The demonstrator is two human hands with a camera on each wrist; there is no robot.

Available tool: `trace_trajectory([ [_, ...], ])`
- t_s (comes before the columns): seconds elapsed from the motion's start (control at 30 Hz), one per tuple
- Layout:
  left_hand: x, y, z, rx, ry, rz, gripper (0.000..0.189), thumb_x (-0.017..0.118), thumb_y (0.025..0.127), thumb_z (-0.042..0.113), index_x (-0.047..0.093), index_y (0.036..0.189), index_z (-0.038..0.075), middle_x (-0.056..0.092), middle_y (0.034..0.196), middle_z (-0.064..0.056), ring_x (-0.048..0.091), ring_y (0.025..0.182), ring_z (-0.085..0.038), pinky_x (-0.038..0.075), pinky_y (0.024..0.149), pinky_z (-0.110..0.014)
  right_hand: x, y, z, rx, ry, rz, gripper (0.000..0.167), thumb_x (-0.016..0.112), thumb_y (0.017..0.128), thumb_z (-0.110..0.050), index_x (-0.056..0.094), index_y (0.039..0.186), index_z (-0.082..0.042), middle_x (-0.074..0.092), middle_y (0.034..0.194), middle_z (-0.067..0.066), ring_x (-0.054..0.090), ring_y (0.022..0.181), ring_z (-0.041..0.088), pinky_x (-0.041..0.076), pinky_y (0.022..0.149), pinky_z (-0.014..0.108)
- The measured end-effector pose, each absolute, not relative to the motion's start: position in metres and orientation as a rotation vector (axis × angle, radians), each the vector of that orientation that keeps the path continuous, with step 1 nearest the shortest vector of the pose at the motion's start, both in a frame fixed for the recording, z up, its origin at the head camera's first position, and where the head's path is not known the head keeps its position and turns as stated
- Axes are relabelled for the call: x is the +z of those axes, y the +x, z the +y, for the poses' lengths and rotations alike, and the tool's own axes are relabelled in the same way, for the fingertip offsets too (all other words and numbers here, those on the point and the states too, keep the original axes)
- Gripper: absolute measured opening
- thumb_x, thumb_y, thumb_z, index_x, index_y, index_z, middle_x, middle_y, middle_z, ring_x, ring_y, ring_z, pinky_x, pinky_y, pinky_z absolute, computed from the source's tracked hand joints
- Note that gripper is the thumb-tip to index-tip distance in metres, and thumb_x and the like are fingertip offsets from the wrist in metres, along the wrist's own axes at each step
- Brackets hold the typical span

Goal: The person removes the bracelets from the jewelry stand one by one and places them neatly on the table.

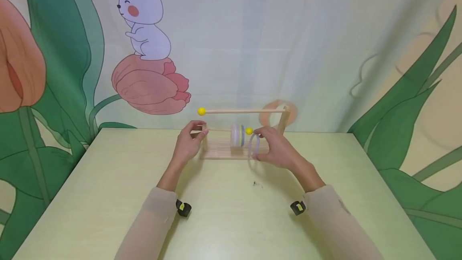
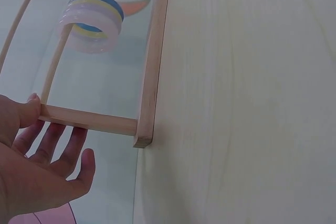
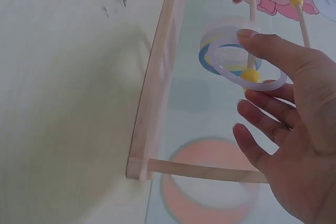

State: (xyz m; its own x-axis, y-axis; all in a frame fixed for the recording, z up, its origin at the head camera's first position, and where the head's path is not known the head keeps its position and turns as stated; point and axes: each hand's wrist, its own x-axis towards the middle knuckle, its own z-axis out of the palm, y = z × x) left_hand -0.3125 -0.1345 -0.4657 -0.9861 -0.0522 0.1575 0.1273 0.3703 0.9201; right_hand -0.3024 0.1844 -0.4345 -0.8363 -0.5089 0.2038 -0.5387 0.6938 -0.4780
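Observation:
A wooden rack has a post (image 2: 94, 120) at its left end, topped by a horizontal rod (image 1: 219, 129). My left hand (image 1: 187, 143) grips the post's top where the rod joins it, thumb on one side and fingers on the other. Several bangles (image 1: 236, 135), translucent pale, yellow and blue, hang together on this rod near its yellow ball tip (image 1: 249, 131). My right hand (image 1: 279, 148) pinches a pale purple bangle (image 3: 231, 78) between thumb and fingers. In the right wrist view that bangle overlaps the yellow tip and the hanging bangles.
Higher up, a second rod (image 1: 242, 111) with a yellow ball end (image 1: 201, 111) runs from the tall right post (image 1: 283, 120). The rack's base (image 1: 223, 155) sits near the back of the table (image 1: 223, 220). Behind hangs a printed curtain (image 1: 231, 51). Dark marks (image 1: 254, 183) show on the tabletop.

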Motion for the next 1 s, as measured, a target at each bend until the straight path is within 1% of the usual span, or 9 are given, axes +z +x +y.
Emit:
trace_trajectory([
  [0.17, -0.466, -0.314, -0.135, -1.673, -0.067, -2.456, 0.034, 0.067, 0.107, 0.027, 0.062, 0.140, 0.017, 0.064, 0.134, -0.013, 0.066, 0.123, -0.036, 0.052, 0.105, -0.053, -0.440, -0.292, 0.180, 0.954, 0.921, -2.769, 0.070, 0.092, 0.083, -0.023, 0.058, 0.142, -0.004, 0.061, 0.139, 0.009, 0.057, 0.126, 0.033, 0.049, 0.105, 0.054],
  [0.37, -0.465, -0.313, -0.133, -1.677, -0.053, -2.459, 0.034, 0.067, 0.107, 0.027, 0.062, 0.139, 0.018, 0.064, 0.134, -0.013, 0.066, 0.123, -0.036, 0.052, 0.106, -0.052, -0.454, -0.285, 0.169, 1.166, 0.963, -2.729, 0.070, 0.093, 0.083, -0.023, 0.058, 0.141, -0.004, 0.063, 0.134, 0.010, 0.057, 0.124, 0.036, 0.051, 0.100, 0.057],
  [0.43, -0.465, -0.313, -0.133, -1.678, -0.052, -2.463, 0.034, 0.067, 0.107, 0.027, 0.062, 0.140, 0.018, 0.064, 0.134, -0.013, 0.066, 0.123, -0.036, 0.052, 0.105, -0.053, -0.459, -0.284, 0.165, 1.228, 0.950, -2.729, 0.071, 0.093, 0.083, -0.025, 0.058, 0.142, -0.005, 0.064, 0.132, 0.009, 0.058, 0.122, 0.034, 0.052, 0.100, 0.055],
  [0.53, -0.465, -0.312, -0.133, -1.676, -0.055, -2.469, 0.035, 0.067, 0.107, 0.028, 0.062, 0.140, 0.018, 0.064, 0.135, -0.014, 0.065, 0.122, -0.037, 0.052, 0.105, -0.053, -0.463, -0.281, 0.159, 1.315, 0.922, -2.724, 0.071, 0.093, 0.083, -0.027, 0.058, 0.142, -0.007, 0.065, 0.129, 0.007, 0.059, 0.120, 0.028, 0.053, 0.099, 0.050],
  [0.63, -0.464, -0.312, -0.134, -1.668, -0.056, -2.469, 0.035, 0.067, 0.107, 0.029, 0.062, 0.140, 0.018, 0.064, 0.135, -0.014, 0.065, 0.122, -0.037, 0.052, 0.105, -0.053, -0.467, -0.278, 0.150, 1.407, 0.926, -2.703, 0.069, 0.093, 0.084, -0.026, 0.059, 0.141, -0.008, 0.066, 0.127, 0.007, 0.059, 0.118, 0.024, 0.054, 0.100, 0.049],
  [0.77, -0.464, -0.311, -0.134, -1.667, -0.054, -2.459, 0.034, 0.067, 0.107, 0.029, 0.063, 0.139, 0.018, 0.065, 0.134, -0.013, 0.066, 0.122, -0.037, 0.052, 0.105, -0.054, -0.471, -0.274, 0.137, 1.551, 0.948, -2.680, 0.067, 0.093, 0.084, -0.025, 0.060, 0.140, -0.009, 0.065, 0.128, 0.012, 0.058, 0.119, 0.023, 0.054, 0.102, 0.054],
  [0.87, -0.465, -0.312, -0.134, -1.670, -0.064, -2.456, 0.034, 0.067, 0.107, 0.028, 0.062, 0.139, 0.018, 0.065, 0.134, -0.014, 0.066, 0.121, -0.037, 0.052, 0.104, -0.053, -0.476, -0.273, 0.128, 1.631, 0.956, -2.676, 0.065, 0.092, 0.085, -0.025, 0.060, 0.139, -0.010, 0.064, 0.131, 0.014, 0.058, 0.119, 0.022, 0.053, 0.102, 0.054],
  [1.0, -0.464, -0.313, -0.134, -1.662, -0.071, -2.456, 0.035, 0.068, 0.107, 0.028, 0.062, 0.140, 0.017, 0.066, 0.134, -0.014, 0.067, 0.120, -0.037, 0.054, 0.103, -0.052, -0.478, -0.271, 0.115, 1.674, 0.999, -2.661, 0.062, 0.092, 0.086, -0.023, 0.061, 0.137, -0.009, 0.064, 0.133, 0.016, 0.058, 0.119, 0.027, 0.054, 0.100, 0.057],
])
